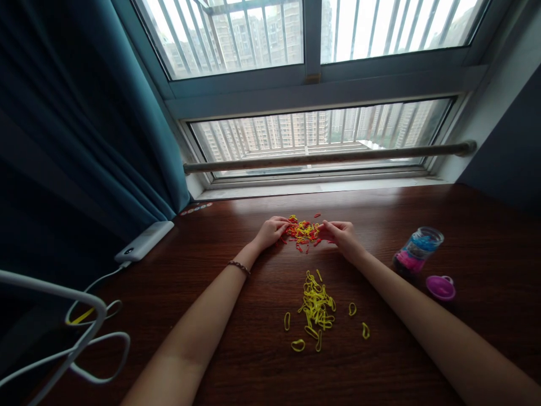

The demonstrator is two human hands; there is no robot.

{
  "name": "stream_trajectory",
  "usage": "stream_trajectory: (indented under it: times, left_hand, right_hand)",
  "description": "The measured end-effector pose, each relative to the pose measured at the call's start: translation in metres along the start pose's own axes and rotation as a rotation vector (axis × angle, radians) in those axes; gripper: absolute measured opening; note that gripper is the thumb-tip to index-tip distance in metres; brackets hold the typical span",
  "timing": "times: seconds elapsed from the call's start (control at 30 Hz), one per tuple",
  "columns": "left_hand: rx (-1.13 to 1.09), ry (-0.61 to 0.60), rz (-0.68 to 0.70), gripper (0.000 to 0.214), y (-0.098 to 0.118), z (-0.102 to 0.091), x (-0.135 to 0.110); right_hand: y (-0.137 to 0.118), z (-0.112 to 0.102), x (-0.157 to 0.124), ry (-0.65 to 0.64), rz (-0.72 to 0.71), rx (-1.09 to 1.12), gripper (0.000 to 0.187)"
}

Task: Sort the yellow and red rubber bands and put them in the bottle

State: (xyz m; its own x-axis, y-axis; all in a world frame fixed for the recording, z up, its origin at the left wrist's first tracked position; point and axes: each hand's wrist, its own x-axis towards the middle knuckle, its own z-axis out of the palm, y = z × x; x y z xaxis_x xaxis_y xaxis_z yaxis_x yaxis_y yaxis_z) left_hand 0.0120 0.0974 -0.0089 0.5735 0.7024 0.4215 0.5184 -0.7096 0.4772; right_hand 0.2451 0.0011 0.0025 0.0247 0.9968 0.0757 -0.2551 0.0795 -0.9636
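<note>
Left hand point(273, 230) and right hand point(341, 233) touch a tangled heap of red-and-yellow elastic loops point(302, 231); neither grip's closure is discernible.

My left hand point(270, 231) and right hand point(343, 234) lie far out on the tabletop point(253, 361), one on each side of the far heap of bands point(302, 231), fingers point(284, 224) touching its edges. The near heap of bands point(316, 307) lies between my forearms, a few strays around it. Right of my right arm stands a jar point(417, 251), the lid point(440, 287) just beside it, nearer me. Far left, by the curtain point(84, 113), lies a power bank point(143, 241), its cable point(101, 279) running nearer. The window point(313, 135) is behind everything
</note>
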Motion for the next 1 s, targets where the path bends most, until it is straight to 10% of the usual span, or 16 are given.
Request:
stream_trajectory:
  times: [0.17, 0.4, 0.67, 0.9, 1.0]
  left_hand:
    - [-0.058, 0.014, -0.014, 0.028, 0.002, -0.002, 0.001]
    - [-0.238, 0.139, -0.148, 0.022, 0.009, -0.008, 0.003]
    - [-0.432, 0.191, -0.300, 0.018, 0.025, -0.018, 0.005]
    - [-0.749, -0.391, -0.284, 0.031, 0.072, -0.031, 0.009]
    - [-0.772, -0.792, -0.252, 0.030, 0.096, -0.030, 0.007]
  right_hand:
    - [-0.012, 0.007, -0.008, -0.225, 0.083, 0.144, 0.029]
    - [-0.029, 0.010, -0.022, -0.835, 0.341, -0.250, 0.040]
    - [-0.020, 0.006, -0.014, -0.405, 0.046, -0.211, 0.041]
    - [-0.029, 0.003, -0.021, -0.814, 0.355, -0.135, 0.032]
    - [-0.031, 0.003, -0.019, -0.669, 0.278, -0.019, 0.034]
